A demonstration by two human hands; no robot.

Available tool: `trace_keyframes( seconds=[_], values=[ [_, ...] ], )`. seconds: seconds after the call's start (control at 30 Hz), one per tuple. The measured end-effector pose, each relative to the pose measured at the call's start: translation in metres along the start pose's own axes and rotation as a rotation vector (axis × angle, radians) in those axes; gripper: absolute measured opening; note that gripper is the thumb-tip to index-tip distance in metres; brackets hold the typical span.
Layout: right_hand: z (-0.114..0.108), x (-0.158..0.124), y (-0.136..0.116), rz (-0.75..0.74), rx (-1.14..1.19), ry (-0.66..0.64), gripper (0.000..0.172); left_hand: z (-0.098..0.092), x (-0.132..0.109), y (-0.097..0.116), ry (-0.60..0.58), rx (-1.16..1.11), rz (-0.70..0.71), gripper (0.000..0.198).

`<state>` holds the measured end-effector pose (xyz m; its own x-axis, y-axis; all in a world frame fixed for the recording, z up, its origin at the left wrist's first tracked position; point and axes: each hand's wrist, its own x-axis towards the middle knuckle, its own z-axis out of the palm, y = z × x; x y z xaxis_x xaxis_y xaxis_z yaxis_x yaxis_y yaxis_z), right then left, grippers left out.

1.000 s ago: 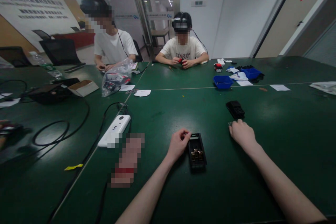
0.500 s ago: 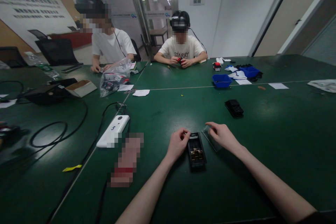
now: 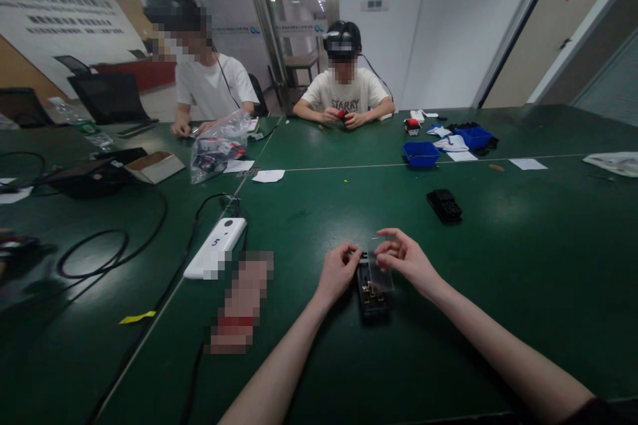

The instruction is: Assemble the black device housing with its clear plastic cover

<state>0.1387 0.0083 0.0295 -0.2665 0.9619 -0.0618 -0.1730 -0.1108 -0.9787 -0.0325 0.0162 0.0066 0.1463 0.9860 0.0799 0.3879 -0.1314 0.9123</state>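
Note:
A black rectangular case with brass-coloured metal parts inside lies on the green table in front of me. My left hand is closed at the case's upper left edge, its fingertips touching the rim. Over the right side of the case, my right hand holds a thin clear plate, tilted, between thumb and fingers. Part of the case shows through the plate.
On the green table a black block lies to the right, blue trays beyond it. A white power strip and cables lie left. Two people sit across, near a plastic bag.
My right hand has moved left with the clear plate, from beside the case to over its right side. My left hand has stayed at the case's edge.

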Motion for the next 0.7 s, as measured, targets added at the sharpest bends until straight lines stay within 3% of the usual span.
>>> trace_keyframes(
  seconds=[0.7],
  values=[
    [0.010,-0.006,0.013,-0.025,-0.028,-0.063,0.042,0.000,0.000,-0.004,-0.007,-0.058,-0.009,0.024]
  ],
)
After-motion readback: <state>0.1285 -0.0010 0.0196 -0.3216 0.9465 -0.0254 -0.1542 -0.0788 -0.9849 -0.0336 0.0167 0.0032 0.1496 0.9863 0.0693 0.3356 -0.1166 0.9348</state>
